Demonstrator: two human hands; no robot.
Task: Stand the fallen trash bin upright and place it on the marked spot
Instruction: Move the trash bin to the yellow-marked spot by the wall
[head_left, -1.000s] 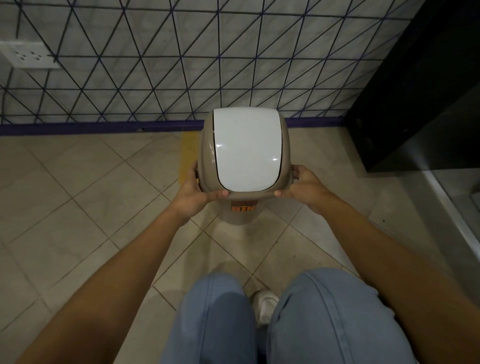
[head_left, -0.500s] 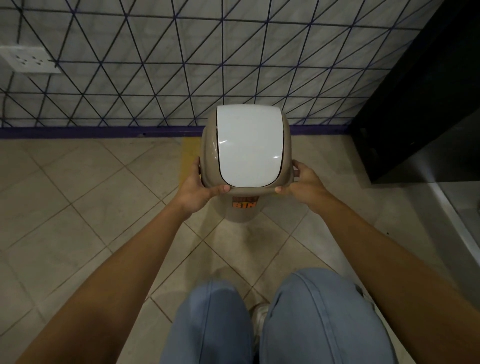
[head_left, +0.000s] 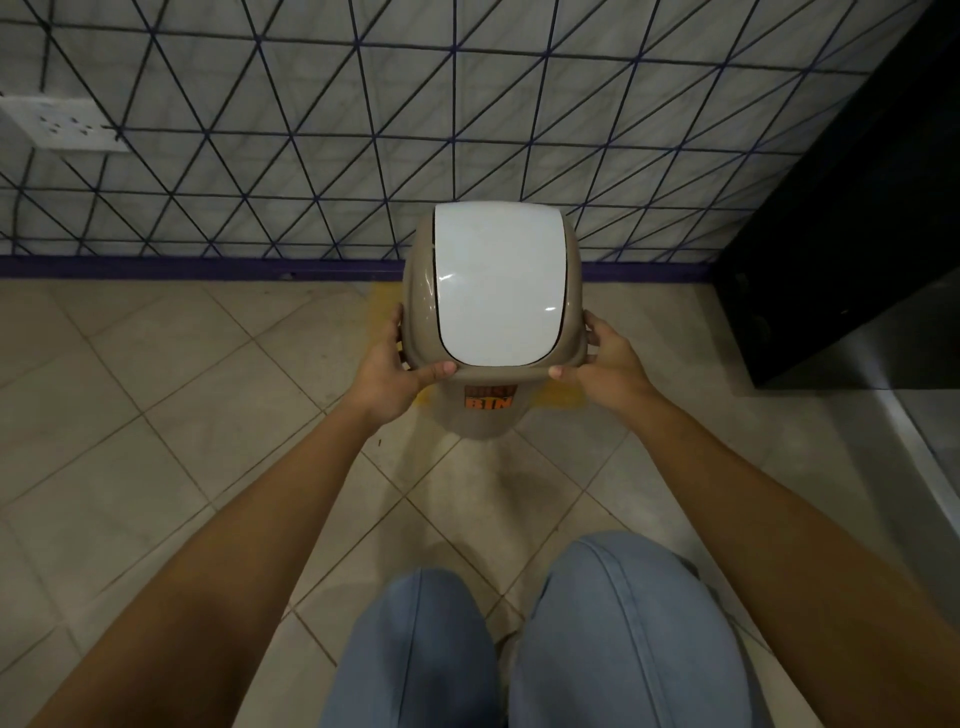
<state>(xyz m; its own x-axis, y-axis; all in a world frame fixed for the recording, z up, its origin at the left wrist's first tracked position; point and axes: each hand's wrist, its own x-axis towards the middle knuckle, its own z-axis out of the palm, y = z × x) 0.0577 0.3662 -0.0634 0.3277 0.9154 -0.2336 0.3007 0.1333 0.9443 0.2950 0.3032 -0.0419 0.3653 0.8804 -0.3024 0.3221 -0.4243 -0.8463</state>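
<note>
— What do the hands hold?

— The left hand (head_left: 388, 375) and the right hand (head_left: 605, 366) each clasp one side of the trash bin (head_left: 491, 332), just under its lid (head_left: 497, 283). The thumbs press on the near rim and the fingers curl round the sides.

— Is the bin up or down?

— It stands upright. It sits over the yellow mark (head_left: 563, 397) on the floor (head_left: 156, 415), close to the far edge where the floor meets the wall (head_left: 311, 130). Whether its bottom touches the floor cannot be told.

— Which step is this?

— It looks like the last one, setting the bin down on the spot.

— What comes next?

— Probably a check that the bin sits square on the yellow, and then both hands let go softly so it does not tip.

— What is it like?

— The bin is smooth tan plastic, round and narrower at the bottom. The lid is white, shiny and curved. An orange sticker (head_left: 488, 399) is on the front. The floor is pale tile, and the wall has dark crossing lines.
</note>
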